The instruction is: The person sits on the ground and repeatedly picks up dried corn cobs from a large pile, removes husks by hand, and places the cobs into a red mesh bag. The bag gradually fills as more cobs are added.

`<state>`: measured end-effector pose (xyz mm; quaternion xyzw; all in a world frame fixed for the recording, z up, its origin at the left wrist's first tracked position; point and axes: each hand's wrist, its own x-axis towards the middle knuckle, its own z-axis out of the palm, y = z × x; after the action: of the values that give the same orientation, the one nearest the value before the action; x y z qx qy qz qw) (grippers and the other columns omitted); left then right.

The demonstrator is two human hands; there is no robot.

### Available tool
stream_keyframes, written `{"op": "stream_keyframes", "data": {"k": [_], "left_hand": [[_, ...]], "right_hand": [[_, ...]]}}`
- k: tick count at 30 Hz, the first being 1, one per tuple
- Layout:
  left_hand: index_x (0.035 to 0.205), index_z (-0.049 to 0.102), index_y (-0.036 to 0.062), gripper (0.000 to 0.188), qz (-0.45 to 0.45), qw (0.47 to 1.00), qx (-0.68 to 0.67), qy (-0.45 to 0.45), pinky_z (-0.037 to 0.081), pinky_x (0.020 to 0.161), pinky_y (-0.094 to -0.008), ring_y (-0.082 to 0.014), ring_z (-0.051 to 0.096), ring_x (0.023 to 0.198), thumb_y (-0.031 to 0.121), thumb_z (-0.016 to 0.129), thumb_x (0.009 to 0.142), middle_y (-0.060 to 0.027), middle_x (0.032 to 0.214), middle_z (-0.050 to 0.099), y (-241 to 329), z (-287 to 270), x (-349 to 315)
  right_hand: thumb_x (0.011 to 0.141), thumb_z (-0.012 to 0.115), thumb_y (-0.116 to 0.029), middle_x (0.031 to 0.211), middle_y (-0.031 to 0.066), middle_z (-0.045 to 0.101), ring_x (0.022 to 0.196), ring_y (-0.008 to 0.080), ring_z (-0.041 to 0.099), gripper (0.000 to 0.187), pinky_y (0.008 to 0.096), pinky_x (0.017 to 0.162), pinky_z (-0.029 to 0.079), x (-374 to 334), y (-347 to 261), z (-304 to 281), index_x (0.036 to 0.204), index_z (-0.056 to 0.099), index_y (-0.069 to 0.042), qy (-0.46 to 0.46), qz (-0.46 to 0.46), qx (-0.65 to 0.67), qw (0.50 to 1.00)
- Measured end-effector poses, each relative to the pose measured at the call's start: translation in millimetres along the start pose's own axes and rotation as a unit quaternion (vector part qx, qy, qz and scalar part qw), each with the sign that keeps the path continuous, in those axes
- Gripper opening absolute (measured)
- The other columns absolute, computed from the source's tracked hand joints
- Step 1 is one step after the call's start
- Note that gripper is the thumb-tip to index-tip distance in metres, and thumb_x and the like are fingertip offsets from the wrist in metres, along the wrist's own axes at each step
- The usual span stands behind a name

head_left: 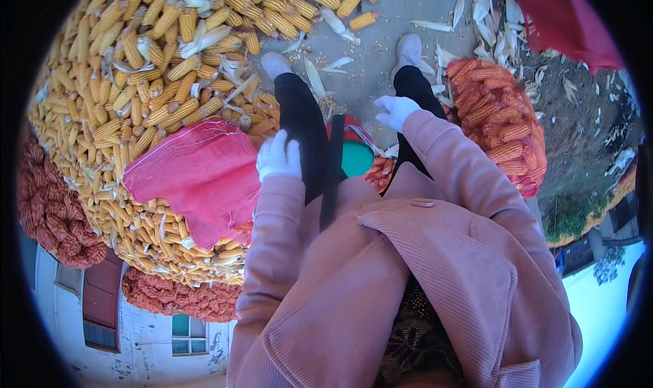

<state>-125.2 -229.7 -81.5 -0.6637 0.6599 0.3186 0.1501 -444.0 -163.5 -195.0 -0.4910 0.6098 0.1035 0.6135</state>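
Observation:
My left hand (279, 156), in a white glove, is by my left knee with its fingers apart and holding nothing. Right beside it is an empty-looking red mesh sack (194, 177), spread over the heap of corn cobs (163, 102); I cannot tell whether the hand touches it. Over my right leg, my right hand (397, 111), also gloved in white, has its fingers loosely stretched toward the left and holds nothing. A green round thing with a red and white edge (356, 159) shows between my legs, partly hidden by a dark strap (332, 173).
Right of my right leg lies a filled mesh sack of corn (496, 119). More filled sacks (180, 296) line the heap's far-left side, by a white wall (143, 333). Dry husks (483, 13) and loose kernels litter the concrete ground (381, 34). Red cloth (568, 20) is at the upper right.

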Motion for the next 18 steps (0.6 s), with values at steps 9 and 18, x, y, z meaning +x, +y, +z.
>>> {"op": "stream_keyframes", "data": {"k": [9, 18], "left_hand": [[0.125, 0.064, 0.0106, 0.042, 0.101, 0.989, 0.091, -0.061, 0.043, 0.103, -0.0497, -0.0374, 0.057, 0.121, 0.023, 0.073, 0.086, -0.0111, 0.125, 0.064, -73.5, 46.5, 33.8], [0.112, 0.064, 0.0080, 0.033, 0.159, 0.972, 0.099, -0.141, 0.046, 0.092, -0.0479, -0.0347, 0.060, 0.107, 0.011, 0.070, 0.079, -0.0092, 0.112, 0.065, -79.1, 40.4, 55.1]], "right_hand": [[0.090, 0.068, -0.034, 0.128, 0.0141, 0.062, 0.123, 0.0338, 0.059, 0.044, 0.0521, 0.099, 0.048, 92.0, -11.1, 241.5, 0.128, 0.058, -0.015, -0.257, 0.019, -0.101, 0.961], [0.091, 0.060, -0.018, 0.114, 0.0101, 0.062, 0.106, 0.0297, 0.063, 0.025, 0.0470, 0.084, 0.052, 135.8, 39.4, 323.9, 0.115, 0.063, -0.013, -0.224, 0.005, -0.124, 0.967]]}}
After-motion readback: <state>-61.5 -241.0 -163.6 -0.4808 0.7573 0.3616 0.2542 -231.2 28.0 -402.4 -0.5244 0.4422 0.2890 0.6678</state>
